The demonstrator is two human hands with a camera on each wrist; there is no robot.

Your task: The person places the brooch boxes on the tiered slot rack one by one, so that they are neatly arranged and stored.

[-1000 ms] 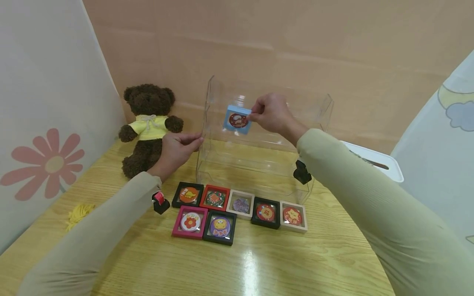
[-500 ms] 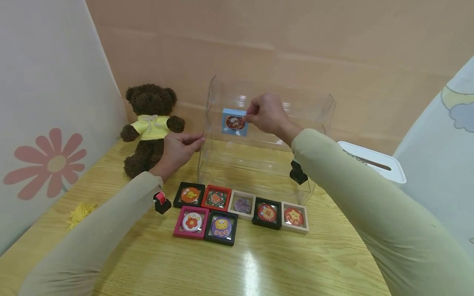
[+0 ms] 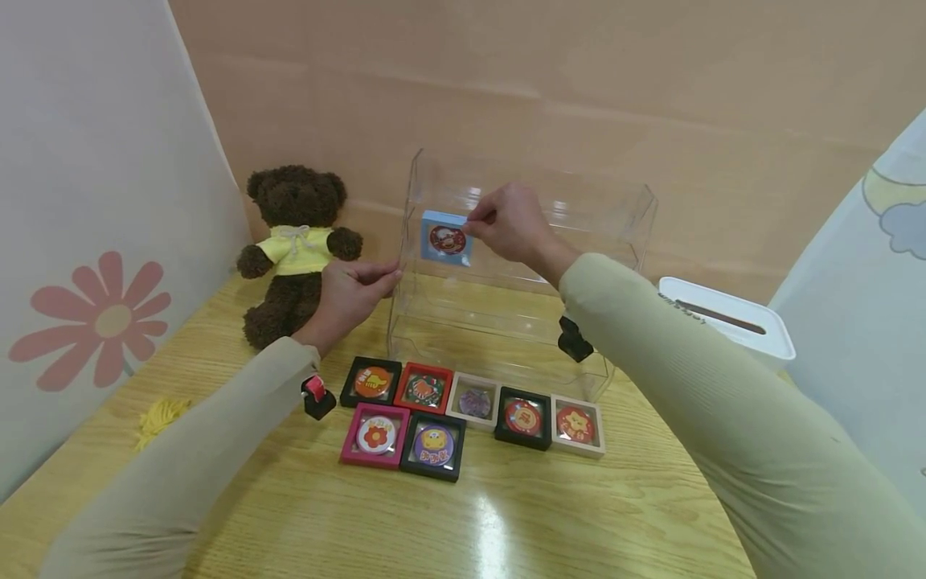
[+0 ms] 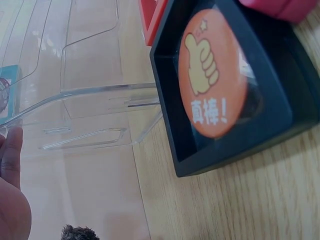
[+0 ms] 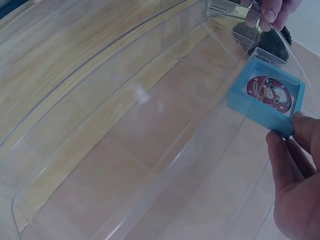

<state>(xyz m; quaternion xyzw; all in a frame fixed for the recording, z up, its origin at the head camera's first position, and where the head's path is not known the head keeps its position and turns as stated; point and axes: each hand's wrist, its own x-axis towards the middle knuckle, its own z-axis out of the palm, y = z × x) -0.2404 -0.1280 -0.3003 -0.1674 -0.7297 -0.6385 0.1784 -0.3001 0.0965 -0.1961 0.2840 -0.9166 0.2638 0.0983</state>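
In the head view my right hand (image 3: 512,225) pinches a light blue square display frame (image 3: 446,239) by its right edge, thumb and fingertips on it. A round red badge (image 5: 269,94) shows behind the frame's window. The frame is upright at an upper tier of a clear plastic tiered display rack (image 3: 499,326), near its left side; whether it touches the tier is hard to tell. My left hand (image 3: 350,296) pinches the left side panel of the rack between thumb and fingers. A black frame with an orange thumbs-up badge (image 4: 212,72) lies below that hand.
Several framed badges, among them a pink frame (image 3: 373,435) and a red frame (image 3: 423,388), lie in two rows before the rack. A brown teddy bear (image 3: 297,249) sits at left, yellow yarn (image 3: 162,420) nearer. Behind my right forearm stands a white tissue box (image 3: 752,318).
My right hand has carried the blue frame leftward along the rack, closer to its left side panel. The left hand keeps its hold on the panel.
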